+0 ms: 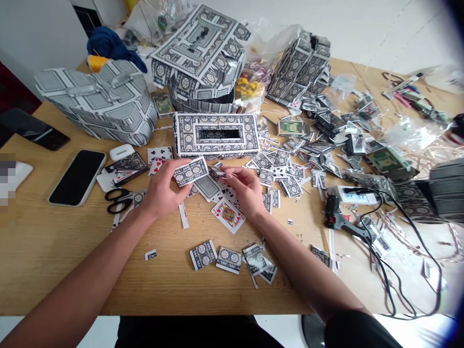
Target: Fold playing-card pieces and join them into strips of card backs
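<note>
My left hand (165, 188) pinches a folded patterned card piece (191, 171) between thumb and fingers. Close to its right edge, my right hand (245, 189) has its fingertips pressed around a small patterned piece (217, 169), partly hidden by the fingers. Below the hands lie a face-up court card (228, 216) and a grey-backed card (207, 187). Just beyond them stands a box covered in patterned cards (216, 147) with a slot in its top. Nearer the front edge are several folded card squares (228, 259).
Scissors (118, 200) and a phone (77, 177) lie at the left. A glue gun (340, 217) with a looping black cable is at the right, near heaps of folded cards (326, 121). Larger card-covered pieces (105, 106) stand at the back.
</note>
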`<move>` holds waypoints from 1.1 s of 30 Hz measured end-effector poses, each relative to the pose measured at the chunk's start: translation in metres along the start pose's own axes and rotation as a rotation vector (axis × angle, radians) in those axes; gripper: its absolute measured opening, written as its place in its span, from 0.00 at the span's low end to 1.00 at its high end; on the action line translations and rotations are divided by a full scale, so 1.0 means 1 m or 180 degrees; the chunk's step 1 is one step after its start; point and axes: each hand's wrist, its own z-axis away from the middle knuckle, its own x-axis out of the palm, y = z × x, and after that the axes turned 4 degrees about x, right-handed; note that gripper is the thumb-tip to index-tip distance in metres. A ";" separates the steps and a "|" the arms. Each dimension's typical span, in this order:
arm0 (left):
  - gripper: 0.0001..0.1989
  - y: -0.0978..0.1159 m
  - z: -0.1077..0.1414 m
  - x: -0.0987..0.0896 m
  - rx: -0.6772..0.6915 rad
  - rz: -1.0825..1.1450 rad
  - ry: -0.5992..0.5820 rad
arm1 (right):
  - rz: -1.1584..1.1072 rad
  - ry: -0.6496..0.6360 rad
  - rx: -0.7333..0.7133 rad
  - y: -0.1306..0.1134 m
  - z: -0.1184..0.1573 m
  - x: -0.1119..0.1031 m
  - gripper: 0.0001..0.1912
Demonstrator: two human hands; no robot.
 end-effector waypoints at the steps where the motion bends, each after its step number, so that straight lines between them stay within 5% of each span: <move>1: 0.28 -0.001 0.000 0.001 -0.0007 0.0017 0.0001 | -0.0005 -0.0006 0.0045 0.000 0.000 -0.001 0.16; 13: 0.31 0.003 -0.001 0.004 -0.0534 0.1119 -0.0139 | 0.0345 0.0101 -0.0294 0.002 0.000 -0.003 0.22; 25: 0.30 0.006 0.000 0.003 -0.0678 0.1174 -0.0275 | 0.0311 -0.0176 -0.0299 0.005 0.001 -0.004 0.30; 33: 0.29 0.007 -0.001 0.001 -0.0700 0.1331 -0.0645 | 0.0170 -0.0264 -0.0378 0.003 0.001 -0.001 0.22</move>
